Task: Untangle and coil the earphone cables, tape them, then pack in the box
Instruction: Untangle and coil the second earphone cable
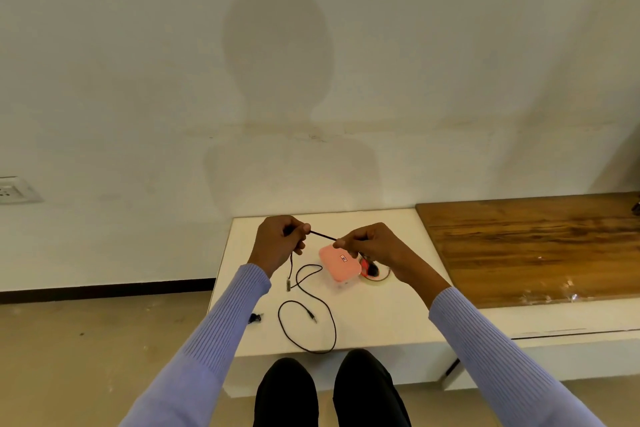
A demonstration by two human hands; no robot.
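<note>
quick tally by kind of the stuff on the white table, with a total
black cable: 1, a stretch pinched between the left hand and right hand
pink box: 1
tape roll: 1, partly hidden behind the box
small black item by the table's left edge: 1, too small to identify
Total: 4

Tape roll mostly hidden behind pink box; box label unreadable.
</note>
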